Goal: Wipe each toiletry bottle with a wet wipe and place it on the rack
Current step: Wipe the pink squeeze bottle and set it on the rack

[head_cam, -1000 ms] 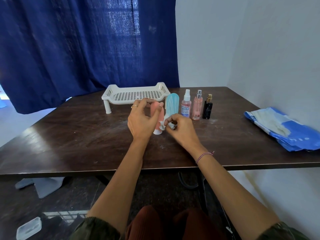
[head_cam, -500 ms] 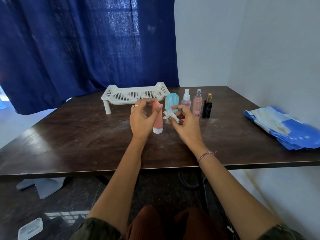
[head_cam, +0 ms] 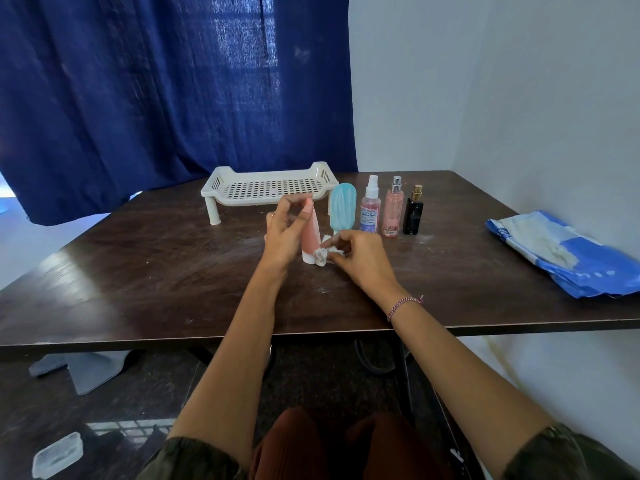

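Wiping pink tube point(head_cam: 310, 233), wet wipe point(head_cam: 323, 254) in right hand point(head_cam: 360, 259)

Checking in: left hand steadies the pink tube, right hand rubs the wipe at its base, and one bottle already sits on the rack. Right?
Not quite. In the head view the rack has nothing on it. The rest holds: the left hand steadies the pink tube and the right hand presses the wipe at its base.
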`<state>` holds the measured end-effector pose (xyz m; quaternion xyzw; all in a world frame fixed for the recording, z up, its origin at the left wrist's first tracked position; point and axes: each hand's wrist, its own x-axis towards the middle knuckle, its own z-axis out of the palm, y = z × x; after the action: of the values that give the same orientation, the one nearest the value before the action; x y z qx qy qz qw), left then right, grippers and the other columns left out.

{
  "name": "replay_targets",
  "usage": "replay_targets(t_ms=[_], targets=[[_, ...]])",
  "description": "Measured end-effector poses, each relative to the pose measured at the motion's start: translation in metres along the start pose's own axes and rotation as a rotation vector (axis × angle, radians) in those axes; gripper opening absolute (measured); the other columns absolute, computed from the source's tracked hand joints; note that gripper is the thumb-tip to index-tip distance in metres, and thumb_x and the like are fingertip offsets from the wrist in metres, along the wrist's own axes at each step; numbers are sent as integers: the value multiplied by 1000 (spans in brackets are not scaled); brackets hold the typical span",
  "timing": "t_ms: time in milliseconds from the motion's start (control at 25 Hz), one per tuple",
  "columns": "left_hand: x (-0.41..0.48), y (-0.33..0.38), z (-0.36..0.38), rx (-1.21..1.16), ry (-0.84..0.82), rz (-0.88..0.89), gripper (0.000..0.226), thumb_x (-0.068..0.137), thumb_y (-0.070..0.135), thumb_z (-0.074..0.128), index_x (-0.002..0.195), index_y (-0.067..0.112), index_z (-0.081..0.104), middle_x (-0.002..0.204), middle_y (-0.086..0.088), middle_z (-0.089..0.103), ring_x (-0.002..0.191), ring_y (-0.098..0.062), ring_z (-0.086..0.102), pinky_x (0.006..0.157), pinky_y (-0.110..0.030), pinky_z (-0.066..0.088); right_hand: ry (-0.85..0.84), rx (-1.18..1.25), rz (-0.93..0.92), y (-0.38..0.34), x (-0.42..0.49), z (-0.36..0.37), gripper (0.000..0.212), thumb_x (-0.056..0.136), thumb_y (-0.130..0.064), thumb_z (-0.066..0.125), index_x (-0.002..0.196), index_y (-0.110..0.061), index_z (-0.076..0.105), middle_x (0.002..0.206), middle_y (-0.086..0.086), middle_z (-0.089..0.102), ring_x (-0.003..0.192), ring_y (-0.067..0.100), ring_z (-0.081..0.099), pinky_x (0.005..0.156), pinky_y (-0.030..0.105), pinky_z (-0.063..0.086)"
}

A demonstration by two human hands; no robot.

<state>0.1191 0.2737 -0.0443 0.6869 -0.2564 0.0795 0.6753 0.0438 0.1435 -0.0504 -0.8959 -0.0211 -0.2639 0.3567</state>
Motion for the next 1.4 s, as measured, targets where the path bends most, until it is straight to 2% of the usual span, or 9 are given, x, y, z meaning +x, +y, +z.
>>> replay_targets(t_ms=[120, 280, 480, 680, 800, 920, 1080, 1240, 1400], targets=[[-4, 8, 2, -52, -58, -30, 18, 99, 21, 45, 116, 18, 49, 133, -3, 48, 119, -11, 45, 95, -17, 39, -54, 67, -61, -3, -1, 0, 18, 77, -5, 72, 93, -13, 72, 97, 2, 70, 83, 3, 58, 80, 14, 49], [-7, 12, 3, -57, -89, -49, 18, 100, 17, 39, 118, 16, 45, 127, 2, 47, 110, -2, 45, 85, -6, 39, -116, 18, -92, -3, -1, 4, 16, 77, -4, 71, 90, -13, 72, 95, 1, 70, 83, 4, 58, 78, 12, 45], [-7, 9, 3, -63, -95, -38, 24, 101, 17, 37, 124, 12, 46, 131, -4, 48, 121, -16, 46, 108, -34, 36, 93, 100, -21, 1, 2, 3, 14, 77, -2, 71, 89, -10, 71, 89, -3, 68, 77, 0, 58, 82, 16, 49], [-3, -1, -1, -51, -103, -28, 20, 94, 35, 40, 108, 37, 54, 118, 4, 60, 123, -18, 51, 115, -53, 21, 88, 119, -119, -3, 0, 4, 14, 75, -2, 72, 87, -7, 72, 84, -5, 68, 70, -9, 57, 72, 5, 46], [-6, 3, 1, -114, -117, -49, 23, 101, 22, 37, 120, 18, 50, 129, -12, 54, 124, -22, 49, 107, -36, 41, 90, 115, -18, 0, 4, 5, 13, 77, -4, 71, 90, -7, 72, 90, 1, 71, 74, -3, 58, 75, 4, 45], [-8, 8, 3, -132, -127, -46, 23, 102, 17, 34, 121, 16, 47, 132, -15, 50, 123, -21, 49, 86, -13, 48, 110, 145, -38, -2, 4, 4, 16, 78, -5, 71, 93, -8, 72, 92, 1, 71, 79, 2, 60, 80, 13, 50], [-7, 7, 2, -198, -126, -36, 23, 101, 14, 35, 120, 14, 48, 131, -18, 50, 122, -22, 49, 83, -12, 48, 108, 120, -137, -6, 0, 3, 18, 77, -7, 73, 96, -9, 73, 93, 2, 69, 81, 4, 60, 79, 14, 51], [-9, 10, 5, -230, -126, -41, 22, 101, 15, 35, 119, 15, 49, 129, -17, 51, 119, -21, 51, 82, -13, 49, 123, 131, 68, -4, 4, 1, 34, 78, -12, 74, 111, -15, 66, 97, -2, 68, 87, 5, 61, 85, 23, 52], [-10, 13, 5, -248, -115, -56, 23, 102, 16, 35, 121, 16, 48, 128, -12, 52, 120, -18, 51, 80, -12, 49, 149, 204, 123, -11, 6, 5, 25, 77, -11, 74, 102, -11, 71, 99, 2, 71, 87, 9, 62, 86, 28, 53]])
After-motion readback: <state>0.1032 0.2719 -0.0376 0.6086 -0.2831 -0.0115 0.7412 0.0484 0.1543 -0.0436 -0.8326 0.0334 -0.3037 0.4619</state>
